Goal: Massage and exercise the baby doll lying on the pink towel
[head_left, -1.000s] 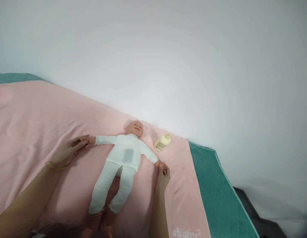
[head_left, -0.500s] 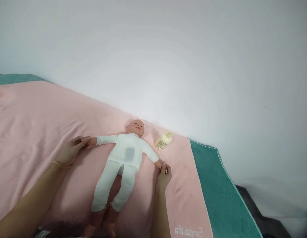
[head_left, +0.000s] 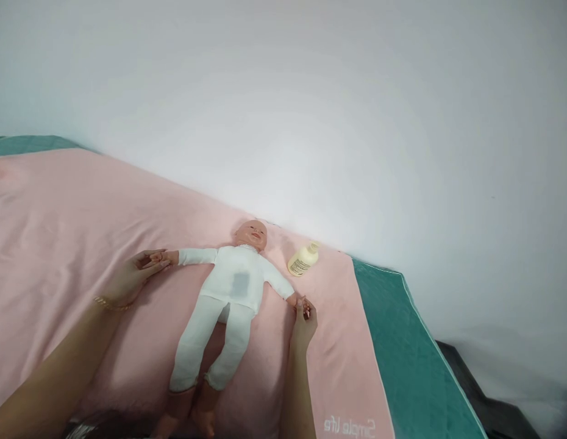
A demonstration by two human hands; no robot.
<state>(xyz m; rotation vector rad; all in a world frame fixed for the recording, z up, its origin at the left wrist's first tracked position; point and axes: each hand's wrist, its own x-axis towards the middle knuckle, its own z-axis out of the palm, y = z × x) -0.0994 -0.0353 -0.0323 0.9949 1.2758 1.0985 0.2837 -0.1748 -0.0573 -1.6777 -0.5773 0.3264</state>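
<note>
A baby doll in white clothes lies on its back on a pink blanket, its arms spread wide. My left hand, with a bracelet at the wrist, holds the doll's hand on the left side between thumb and fingers. My right hand pinches the doll's other hand, on the right side. A pale yellow bottle lies beside the doll's shoulder, above my right hand and apart from it. The doll's bare feet show near the bottom edge.
A green quilted cover shows past the blanket's right edge and at the far left. Behind the bed rises a plain pale wall. Something dark stands at the lower right.
The thumb of my left hand has shifted slightly down on the doll's hand, which shows more now. The doll and the bottle have kept their places.
</note>
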